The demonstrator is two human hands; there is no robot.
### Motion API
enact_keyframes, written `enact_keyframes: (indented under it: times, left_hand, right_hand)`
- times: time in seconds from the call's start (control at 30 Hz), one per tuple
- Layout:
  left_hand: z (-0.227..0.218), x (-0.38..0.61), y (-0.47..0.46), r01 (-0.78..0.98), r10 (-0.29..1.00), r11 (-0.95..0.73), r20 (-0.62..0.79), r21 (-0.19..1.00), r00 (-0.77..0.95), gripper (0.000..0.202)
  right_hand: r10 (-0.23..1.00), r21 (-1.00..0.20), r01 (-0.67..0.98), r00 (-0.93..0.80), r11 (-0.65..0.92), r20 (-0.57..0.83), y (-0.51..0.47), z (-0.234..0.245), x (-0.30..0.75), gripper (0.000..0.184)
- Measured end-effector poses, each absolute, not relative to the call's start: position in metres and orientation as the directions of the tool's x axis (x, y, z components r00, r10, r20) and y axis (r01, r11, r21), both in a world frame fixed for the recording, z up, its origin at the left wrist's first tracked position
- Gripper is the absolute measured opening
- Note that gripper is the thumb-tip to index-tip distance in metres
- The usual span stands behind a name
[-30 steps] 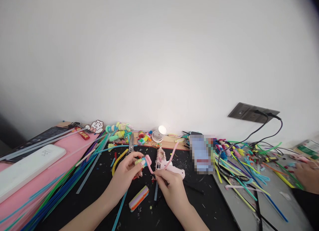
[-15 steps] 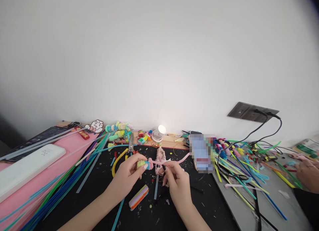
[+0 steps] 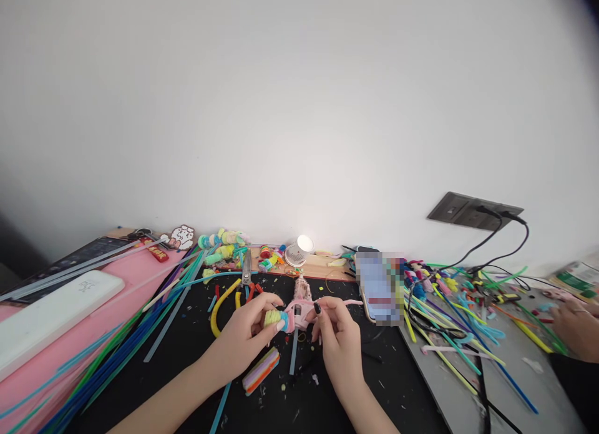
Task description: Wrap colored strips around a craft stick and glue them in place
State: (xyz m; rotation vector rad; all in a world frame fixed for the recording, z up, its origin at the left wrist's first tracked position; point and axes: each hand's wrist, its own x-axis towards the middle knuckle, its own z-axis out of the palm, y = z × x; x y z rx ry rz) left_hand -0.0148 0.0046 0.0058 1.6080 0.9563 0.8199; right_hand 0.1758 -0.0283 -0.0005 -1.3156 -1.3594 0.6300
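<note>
My left hand [image 3: 255, 325] is closed around a small coil of pipe cleaner [image 3: 274, 318] in yellow, blue and pink bands. From its pink end runs a pink pipe cleaner [image 3: 354, 302], which my right hand [image 3: 337, 334] pinches between thumb and fingers; the free tail sticks out to the right. Behind and between my hands lies a pink glue gun [image 3: 303, 290], partly covered by them. Scissors [image 3: 246, 269] lie beyond my left hand. A striped bundle of short pipe cleaners [image 3: 261, 370] rests on the black mat [image 3: 262, 415] below.
Long pipe cleaners [image 3: 124, 340] and a white power bank [image 3: 60, 318] cover the left side. A lit lamp [image 3: 299, 250] stands against the wall. To the right are a phone [image 3: 380, 290], scattered pipe cleaners [image 3: 468, 347], a wall socket [image 3: 461, 211] and another person's hand [image 3: 578, 325].
The coil has tilted and shifted slightly right in my left hand. My right hand has moved a little right, and the pink pipe cleaner now bends round near the coil.
</note>
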Motion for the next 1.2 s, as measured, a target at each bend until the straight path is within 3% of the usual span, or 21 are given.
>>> enact_keyframes:
  times: [0.17,0.3,0.47,0.77,1.2]
  left_hand:
    - [0.005,-0.014,0.004,0.227,0.894,-0.183,0.066,0.957,0.444,0.018]
    - [0.002,-0.015,0.005,0.206,0.910,-0.136,0.040,0.969,0.414,0.029]
    - [0.007,-0.014,0.005,0.292,0.899,-0.216,0.073,0.932,0.431,0.020]
    - [0.003,-0.014,0.010,0.285,0.925,-0.186,0.069,0.940,0.374,0.019]
    - [0.019,-0.018,-0.001,0.325,0.806,-0.331,0.086,0.886,0.586,0.017]
  right_hand:
    - [0.924,-0.902,0.356,0.198,0.242,0.326,-0.027,-0.002,0.176,0.019]
    - [0.918,-0.897,0.363,0.202,0.253,0.341,-0.027,-0.002,0.177,0.016]
    - [0.912,-0.869,0.397,0.156,0.294,0.380,-0.030,-0.001,0.176,0.016]
    - [0.908,-0.834,0.419,0.052,0.359,0.416,-0.033,0.003,0.173,0.018]
    - [0.906,-0.908,0.371,0.286,0.195,0.312,-0.025,-0.003,0.179,0.017]
